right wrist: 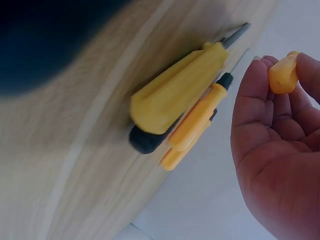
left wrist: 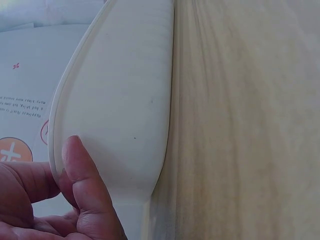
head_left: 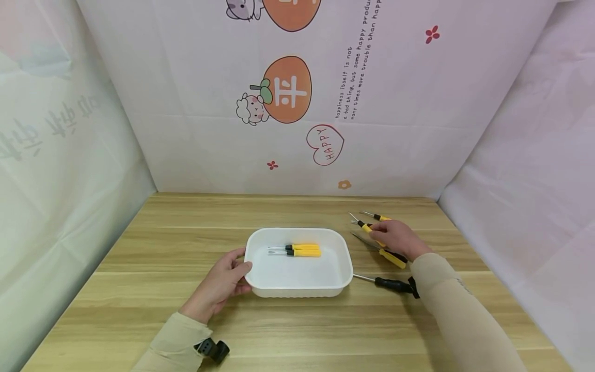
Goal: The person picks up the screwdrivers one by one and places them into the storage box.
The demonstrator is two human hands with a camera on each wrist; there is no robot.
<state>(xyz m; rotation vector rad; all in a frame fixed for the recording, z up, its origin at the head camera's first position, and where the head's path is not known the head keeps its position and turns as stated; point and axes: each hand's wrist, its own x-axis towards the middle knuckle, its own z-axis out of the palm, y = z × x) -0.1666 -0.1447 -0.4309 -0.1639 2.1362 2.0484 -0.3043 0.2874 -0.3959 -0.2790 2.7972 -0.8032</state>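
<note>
My left hand (head_left: 225, 279) holds the left end of a white plastic tray (head_left: 297, 293), thumb over its rim; the left wrist view shows the fingers at that rim. Inside the tray lie two small yellow-handled screwdrivers (head_left: 307, 253), side by side with their tips to the left. At the right, my right hand (head_left: 395, 237) pinches another small screwdriver (head_left: 365, 228) by its yellow handle, the shaft pointing to the back left. The right wrist view shows the end of that handle (right wrist: 283, 77) between thumb and fingers, above the other tools.
Close to the right hand lie a larger yellow screwdriver (right wrist: 180, 90), a black handle (right wrist: 147, 141) beside it, and small yellow screwdrivers (right wrist: 197, 117). A black-handled screwdriver (head_left: 392, 284) lies right of the tray. White printed sheets (head_left: 209, 155) wall the wooden table (head_left: 297, 336) at back and sides.
</note>
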